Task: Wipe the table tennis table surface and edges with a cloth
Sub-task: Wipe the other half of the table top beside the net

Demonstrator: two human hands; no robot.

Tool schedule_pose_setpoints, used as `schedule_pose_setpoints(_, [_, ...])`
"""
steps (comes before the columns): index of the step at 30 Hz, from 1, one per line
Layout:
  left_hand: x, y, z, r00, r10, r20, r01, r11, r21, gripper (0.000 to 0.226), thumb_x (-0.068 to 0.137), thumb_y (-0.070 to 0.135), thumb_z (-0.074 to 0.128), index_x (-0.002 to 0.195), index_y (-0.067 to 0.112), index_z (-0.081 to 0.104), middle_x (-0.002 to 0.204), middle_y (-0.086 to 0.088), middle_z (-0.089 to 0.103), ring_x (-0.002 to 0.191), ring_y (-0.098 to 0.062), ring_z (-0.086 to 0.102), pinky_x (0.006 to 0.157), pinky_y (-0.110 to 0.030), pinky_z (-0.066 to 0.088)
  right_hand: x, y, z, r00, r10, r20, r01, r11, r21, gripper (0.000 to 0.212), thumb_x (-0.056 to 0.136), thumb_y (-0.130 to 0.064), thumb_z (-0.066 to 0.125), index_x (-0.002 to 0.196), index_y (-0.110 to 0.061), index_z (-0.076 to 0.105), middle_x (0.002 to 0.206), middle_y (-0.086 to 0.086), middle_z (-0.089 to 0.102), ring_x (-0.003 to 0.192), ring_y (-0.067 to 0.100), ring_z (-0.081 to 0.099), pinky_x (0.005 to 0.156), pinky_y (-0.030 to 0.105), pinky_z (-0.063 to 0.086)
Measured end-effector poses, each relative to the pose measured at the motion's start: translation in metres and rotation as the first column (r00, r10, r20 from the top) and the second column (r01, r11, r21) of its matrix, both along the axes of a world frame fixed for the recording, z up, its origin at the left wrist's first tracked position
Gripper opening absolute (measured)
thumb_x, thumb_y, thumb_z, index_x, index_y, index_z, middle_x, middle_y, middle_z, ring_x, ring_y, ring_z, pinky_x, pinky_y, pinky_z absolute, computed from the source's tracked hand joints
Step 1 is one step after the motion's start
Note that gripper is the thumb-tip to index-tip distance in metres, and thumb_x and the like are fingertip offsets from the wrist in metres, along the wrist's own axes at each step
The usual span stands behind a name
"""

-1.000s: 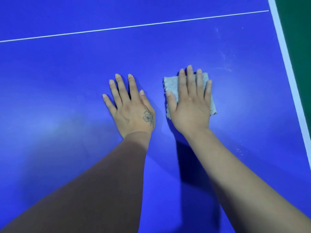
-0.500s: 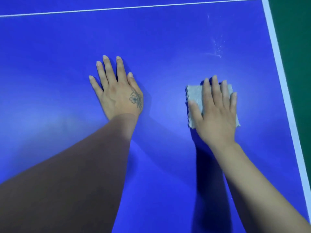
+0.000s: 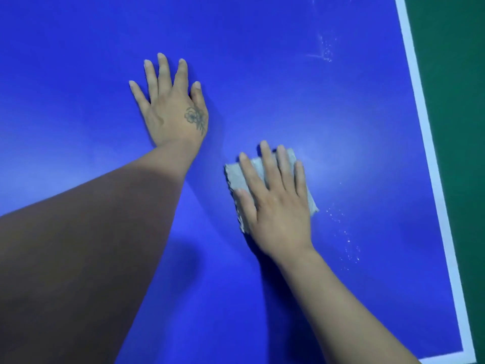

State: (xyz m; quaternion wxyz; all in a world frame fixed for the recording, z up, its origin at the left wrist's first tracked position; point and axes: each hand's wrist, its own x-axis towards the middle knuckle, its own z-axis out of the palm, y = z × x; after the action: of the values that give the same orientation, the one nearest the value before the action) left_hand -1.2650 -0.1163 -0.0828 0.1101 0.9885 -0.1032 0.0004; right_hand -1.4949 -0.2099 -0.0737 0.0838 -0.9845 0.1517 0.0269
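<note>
Two hands lie flat on the blue table tennis table (image 3: pixel 341 114), and only the right hand (image 3: pixel 278 206) does the wiping. Its fingers (image 3: pixel 267 164) are straight and slightly spread, pressing a folded grey cloth (image 3: pixel 236 185) onto the table rather than gripping it; the cloth shows along the thumb side and at a corner beyond the little finger. The left hand (image 3: pixel 170 106), with a flower tattoo near the thumb, rests palm down with fingers splayed wide, holding nothing, set apart from the cloth and farther up the table. It looks to be a brace for leaning in.

To do this stroke well, pressure should probably come through the whole palm so the cloth stays flat and does not roll under the fingertips. White specks (image 3: pixel 346 240) lie just beside the cloth toward the white edge line (image 3: pixel 433 179), and a fainter smear (image 3: pixel 324 52) sits farther up, well apart from both hands. A sensible path, I judge, is to sweep outward over the near specks toward the edge, in overlapping passes, then reach up for the smear. The risk is pushing dust along without lifting it, so a fresh fold may help. Beyond the line lies green floor (image 3: pixel 459 101); the table's edges appear not yet wiped.
</note>
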Motion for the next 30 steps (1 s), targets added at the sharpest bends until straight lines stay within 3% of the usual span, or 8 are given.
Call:
schedule_pose_setpoints(4, [-0.022, 0.009, 0.007, 0.991, -0.133, -0.012, 0.132, 0.991, -0.026, 0.055, 0.112, 0.038, 0.032, 0.164, 0.023, 0.041, 0.176, -0.007, 0.026, 0.165, -0.033, 0.013, 0.133, -0.056, 0.010, -0.046, -0.025, 0.001, 0.996, -0.081, -0.032, 0.081, 0.997, 0.011, 0.060, 0.112, -0.054, 0.029, 0.168, -0.033, 0.026, 0.178, 0.003, 0.008, 0.165, 0.027, 0.001, 0.131, 0.056, 0.008])
schedule_pose_setpoints(9, [-0.112, 0.031, 0.009, 0.959, -0.281, 0.031, 0.283, 0.956, -0.074, 0.052, 0.113, 0.033, 0.037, 0.162, 0.016, 0.045, 0.173, -0.013, 0.032, 0.163, -0.036, 0.019, 0.132, -0.056, 0.017, -0.029, -0.062, 0.000, 0.979, -0.202, -0.014, 0.202, 0.979, -0.008, 0.061, 0.111, -0.056, 0.023, 0.168, -0.032, 0.025, 0.178, 0.005, 0.011, 0.165, 0.028, 0.003, 0.131, 0.056, 0.006])
schedule_pose_setpoints(14, [-0.189, 0.069, 0.007, 0.973, -0.232, 0.021, 0.233, 0.969, -0.083, 0.053, 0.113, 0.037, 0.039, 0.163, 0.020, 0.045, 0.175, -0.006, 0.030, 0.166, -0.028, 0.015, 0.133, -0.055, 0.016, 0.032, -0.068, -0.004, 0.937, -0.349, -0.017, 0.350, 0.937, 0.021, 0.062, 0.111, -0.056, 0.018, 0.169, -0.035, 0.018, 0.178, 0.005, 0.005, 0.164, 0.029, -0.002, 0.131, 0.058, 0.000])
schedule_pose_setpoints(19, [-0.209, 0.080, 0.001, 0.973, -0.223, 0.052, 0.226, 0.973, -0.057, 0.057, 0.111, 0.038, 0.043, 0.165, 0.022, 0.041, 0.176, -0.005, 0.028, 0.166, -0.029, 0.016, 0.132, -0.057, 0.018, 0.050, -0.037, -0.007, 0.976, -0.215, 0.044, 0.215, 0.977, 0.001, 0.063, 0.110, -0.056, 0.020, 0.168, -0.032, 0.024, 0.177, 0.006, 0.011, 0.164, 0.032, 0.004, 0.130, 0.059, 0.004])
schedule_pose_setpoints(24, [-0.207, 0.081, 0.002, 0.976, -0.208, 0.058, 0.213, 0.974, -0.081, 0.057, 0.110, 0.037, 0.046, 0.165, 0.022, 0.042, 0.176, -0.005, 0.028, 0.166, -0.028, 0.015, 0.132, -0.057, 0.017, -0.006, -0.004, -0.003, 0.998, -0.039, 0.041, 0.039, 0.999, 0.007, 0.059, 0.113, -0.053, 0.027, 0.168, -0.031, 0.026, 0.177, 0.006, 0.014, 0.164, 0.031, 0.007, 0.130, 0.058, 0.010])
schedule_pose_setpoints(30, [-0.207, 0.079, -0.001, 0.978, -0.197, 0.063, 0.203, 0.975, -0.094, 0.057, 0.109, 0.037, 0.045, 0.165, 0.024, 0.041, 0.176, -0.003, 0.027, 0.166, -0.027, 0.016, 0.133, -0.055, 0.016, -0.088, -0.030, 0.000, 0.999, -0.049, -0.007, 0.049, 0.999, 0.012, 0.061, 0.111, -0.052, 0.034, 0.166, -0.029, 0.031, 0.177, 0.005, 0.015, 0.164, 0.030, 0.009, 0.130, 0.059, 0.012])
